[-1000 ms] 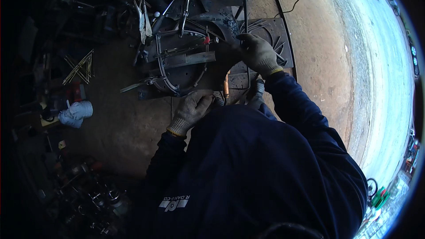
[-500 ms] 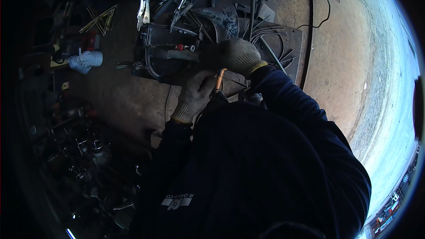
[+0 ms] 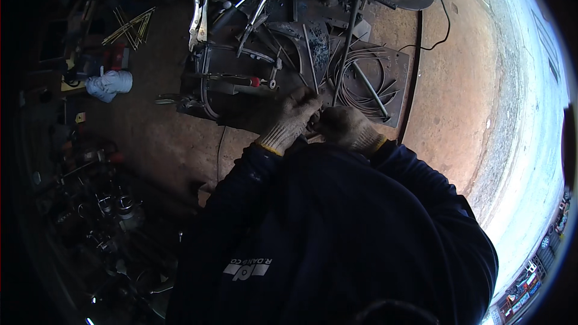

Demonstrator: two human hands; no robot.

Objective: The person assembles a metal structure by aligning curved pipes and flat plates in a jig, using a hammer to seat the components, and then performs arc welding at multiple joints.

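My left hand [image 3: 295, 119], in a grey knit work glove with a yellow cuff edge, has its fingers closed. A thin metal rod [image 3: 310, 57] stands up from its fingertips. Close against it, my right hand [image 3: 350, 127], gloved the same way, has its fingers curled in. Something small and dark sits between the two hands, too hidden to name. A thick dark cable [image 3: 349, 39] comes down to the right hand's fingers, and what that hand grips is covered. Beyond the hands is a dark metal worktable [image 3: 397, 105].
A wire coil [image 3: 344, 81] and a metal bar [image 3: 370, 89] lie at right. Locking pliers [image 3: 197, 18], a clamp [image 3: 259, 15] and a red-handled tool [image 3: 241, 80] lie further left. A pale cloth bundle [image 3: 109, 84] and yellowish rods [image 3: 131, 27] are at far left.
My right hand has come down and nearer to me, and my left has moved right and away from me, so they meet. The orange-lit piece beside the left hand no longer shows; the rod now shows.
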